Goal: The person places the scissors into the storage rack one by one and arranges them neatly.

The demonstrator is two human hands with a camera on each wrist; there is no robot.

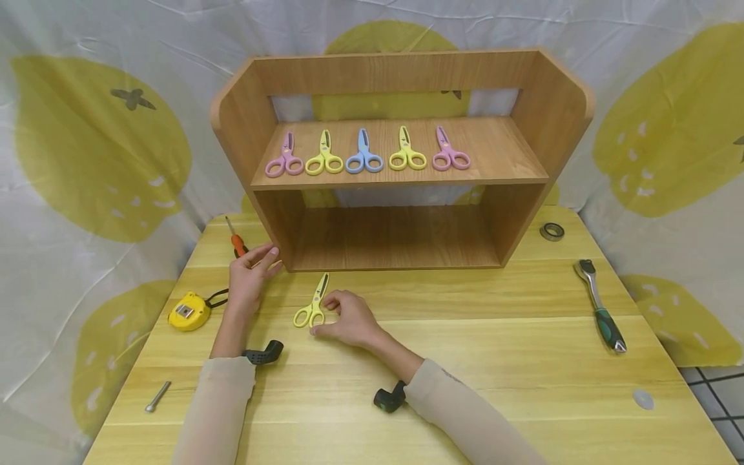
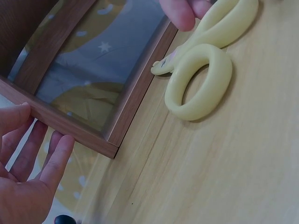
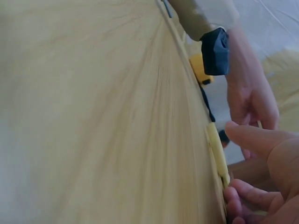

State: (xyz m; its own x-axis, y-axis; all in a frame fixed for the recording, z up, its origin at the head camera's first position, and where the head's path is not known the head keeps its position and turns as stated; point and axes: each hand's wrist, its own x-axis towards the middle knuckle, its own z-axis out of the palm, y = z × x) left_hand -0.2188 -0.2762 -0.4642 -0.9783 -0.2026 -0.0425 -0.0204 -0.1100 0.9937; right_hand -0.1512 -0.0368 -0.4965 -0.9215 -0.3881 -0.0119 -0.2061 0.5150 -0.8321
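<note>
A pair of yellow scissors (image 1: 316, 303) lies on the table in front of the wooden shelf (image 1: 407, 266), blades toward the shelf. My right hand (image 1: 351, 320) is beside it, thumb near a handle loop and fingers near the blades, spread apart; exact contact is unclear. In the left wrist view, the yellow handle (image 2: 222, 79) shows large next to the right fingertips. My left hand (image 1: 247, 278) rests its fingertips against the shelf's lower left front corner, fingers mostly extended. On the upper board lie pink scissors (image 1: 285, 158), blue scissors (image 1: 363, 155) and several others in a row.
At the left are an orange-handled screwdriver (image 1: 237, 244), a yellow tape measure (image 1: 190, 312) and a metal bolt (image 1: 157, 396). Toward the right lie a ring-shaped bearing (image 1: 551, 231), a ratchet wrench (image 1: 601, 307) and a pale disc (image 1: 643, 399). A lemon-print curtain (image 1: 104, 142) hangs around the table.
</note>
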